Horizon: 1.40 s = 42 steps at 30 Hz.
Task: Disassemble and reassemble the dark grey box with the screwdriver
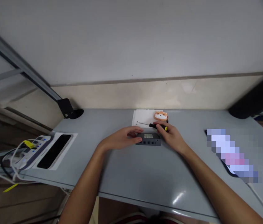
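A small dark grey vented box (148, 139) with a pale label on top lies on the grey desk before me. My left hand (127, 137) grips its left end, the thumb along the front and the fingers curled behind. In my right hand (170, 134) is a screwdriver (153, 126) with a black and yellow handle. Its thin shaft points left, over a white paper (143, 116) behind the box. Tiny dark specks, perhaps screws, lie on the paper by the tip. An orange and white animal-faced case (160, 116) sits at the paper's right edge.
On the left of the desk (122, 174) are a black-screened phone (55, 151) on white paper and a power strip (32, 152) with tangled cables. A black stand (67, 109) is at the back left. To the right lie a blurred-out device (230, 155) and a black cylinder (255, 96).
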Tool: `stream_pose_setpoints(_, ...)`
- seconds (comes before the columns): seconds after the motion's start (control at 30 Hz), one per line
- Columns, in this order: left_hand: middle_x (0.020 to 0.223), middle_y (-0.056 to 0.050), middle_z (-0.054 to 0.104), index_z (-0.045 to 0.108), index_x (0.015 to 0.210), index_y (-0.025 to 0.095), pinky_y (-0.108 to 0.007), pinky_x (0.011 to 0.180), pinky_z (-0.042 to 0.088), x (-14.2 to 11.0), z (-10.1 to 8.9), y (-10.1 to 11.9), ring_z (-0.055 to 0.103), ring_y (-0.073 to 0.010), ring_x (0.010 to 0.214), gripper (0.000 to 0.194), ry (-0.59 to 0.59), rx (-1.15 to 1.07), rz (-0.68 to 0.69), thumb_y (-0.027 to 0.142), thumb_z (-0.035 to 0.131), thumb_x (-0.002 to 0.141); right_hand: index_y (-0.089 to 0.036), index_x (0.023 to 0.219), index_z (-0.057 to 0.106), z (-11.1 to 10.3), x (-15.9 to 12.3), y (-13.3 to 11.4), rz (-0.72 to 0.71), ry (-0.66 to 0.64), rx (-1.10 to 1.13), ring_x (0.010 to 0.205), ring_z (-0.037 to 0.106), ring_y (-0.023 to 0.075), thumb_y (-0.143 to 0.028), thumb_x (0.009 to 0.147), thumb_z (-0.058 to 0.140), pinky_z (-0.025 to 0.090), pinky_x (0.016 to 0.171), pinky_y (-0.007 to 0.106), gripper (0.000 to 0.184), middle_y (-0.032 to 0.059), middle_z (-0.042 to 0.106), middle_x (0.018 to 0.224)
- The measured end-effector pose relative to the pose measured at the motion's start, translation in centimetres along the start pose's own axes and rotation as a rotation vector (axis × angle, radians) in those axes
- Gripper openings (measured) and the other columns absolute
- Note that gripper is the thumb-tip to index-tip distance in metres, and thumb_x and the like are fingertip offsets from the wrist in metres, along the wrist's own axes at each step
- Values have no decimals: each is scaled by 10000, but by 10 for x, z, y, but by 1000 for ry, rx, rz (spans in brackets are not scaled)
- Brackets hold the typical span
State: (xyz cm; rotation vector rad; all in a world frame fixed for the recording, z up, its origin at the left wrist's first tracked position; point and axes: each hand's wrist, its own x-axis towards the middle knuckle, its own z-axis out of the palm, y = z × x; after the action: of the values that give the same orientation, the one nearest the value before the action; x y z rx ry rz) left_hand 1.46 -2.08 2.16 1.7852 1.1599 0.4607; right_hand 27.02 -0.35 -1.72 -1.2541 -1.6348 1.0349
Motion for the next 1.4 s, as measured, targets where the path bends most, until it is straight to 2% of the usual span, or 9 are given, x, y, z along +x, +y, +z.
stream_pose_setpoints(0.1, 1176, -87, 755, 713, 1233, 212, -341, 894, 549, 4, 1, -3, 694, -242, 1040, 448, 16, -15, 30, 547, 607, 955, -225, 1118, 782, 1, 1, 2, -11, -21, 4, 918, 693, 250, -579, 896, 603, 542, 846, 398, 454, 86, 805, 1068)
stream_pose_setpoints(0.27, 960, -68, 735, 724, 1008, 178, -315, 777, 516, 10, 2, -6, 657, -213, 841, 528, 84, 35, 20, 641, 469, 1000, -247, 1113, 795, 0, 2, 4, -17, -14, 28, 965, 695, 260, -578, 875, 642, 542, 851, 396, 435, 81, 807, 1128)
stream_pose_setpoints(0.47, 764, -30, 646, 649, 809, 182, -297, 704, 468, 14, 7, -6, 578, -183, 716, 599, 148, 36, 35, 683, 390, 1007, -243, 1149, 800, -8, 2, -5, 92, 70, 95, 760, 617, 218, -682, 862, 630, 481, 747, 354, 551, 45, 752, 823)
stream_pose_setpoints(0.63, 841, -62, 714, 734, 955, 176, -312, 731, 506, 17, 8, -9, 625, -203, 762, 594, 263, -33, 18, 629, 356, 1023, -241, 905, 804, -16, 2, -12, 161, 205, 380, 668, 501, 161, -638, 817, 666, 397, 643, 308, 429, 34, 701, 825)
stream_pose_setpoints(0.73, 931, -82, 749, 734, 947, 183, -313, 750, 521, 20, 7, -12, 650, -202, 805, 516, 383, -72, 41, 549, 378, 1021, -229, 814, 778, -19, 1, -17, 164, 178, 457, 631, 448, 157, -580, 798, 678, 350, 606, 311, 365, 20, 618, 716)
stream_pose_setpoints(0.83, 897, -71, 741, 709, 911, 194, -305, 749, 519, 22, 6, -13, 642, -184, 781, 446, 466, -80, 115, 508, 406, 1006, -224, 789, 761, -19, -1, -21, 185, 109, 439, 629, 428, 167, -583, 784, 674, 317, 606, 314, 369, -5, 499, 603)
stream_pose_setpoints(0.97, 877, -56, 723, 691, 897, 196, -294, 759, 525, 21, 8, -11, 635, -166, 769, 388, 471, -102, 176, 503, 467, 979, -222, 803, 762, -17, -1, -21, 207, 92, 417, 642, 418, 169, -608, 776, 668, 308, 626, 316, 399, -12, 474, 589)
stream_pose_setpoints(1.27, 884, -44, 714, 693, 918, 192, -300, 787, 512, 21, 10, -8, 653, -183, 844, 297, 437, -78, 193, 461, 569, 930, -238, 821, 767, -17, 0, -15, 178, 111, 345, 652, 441, 191, -609, 843, 606, 342, 611, 329, 405, 19, 513, 636)
stream_pose_setpoints(1.4, 845, -31, 681, 702, 952, 190, -297, 766, 506, 21, 11, -11, 631, -176, 809, 257, 436, -51, 204, 416, 584, 924, -239, 807, 756, -16, 0, -17, 174, 113, 337, 650, 449, 194, -632, 817, 620, 350, 606, 331, 416, 23, 528, 639)
